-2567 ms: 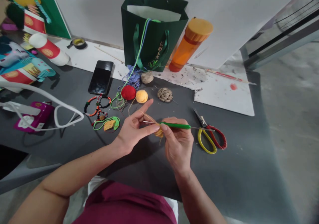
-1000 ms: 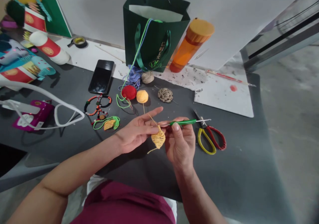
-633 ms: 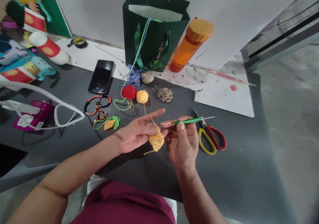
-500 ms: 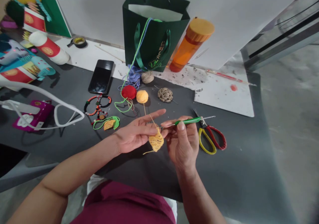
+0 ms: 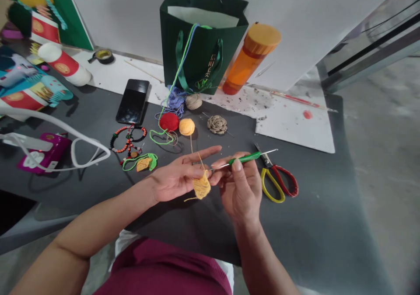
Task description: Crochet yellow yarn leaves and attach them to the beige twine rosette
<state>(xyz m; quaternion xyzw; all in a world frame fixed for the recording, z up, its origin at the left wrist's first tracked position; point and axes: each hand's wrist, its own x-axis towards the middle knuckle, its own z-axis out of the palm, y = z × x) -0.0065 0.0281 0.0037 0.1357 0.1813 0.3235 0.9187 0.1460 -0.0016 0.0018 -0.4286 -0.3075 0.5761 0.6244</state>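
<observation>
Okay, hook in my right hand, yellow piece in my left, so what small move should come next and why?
I'd probably catch the yarn with the hook: your right hand holds one end of it close to the top of the yellow piece, your left hand grips that piece, and the yarn runs from there to the yellow ball.
</observation>
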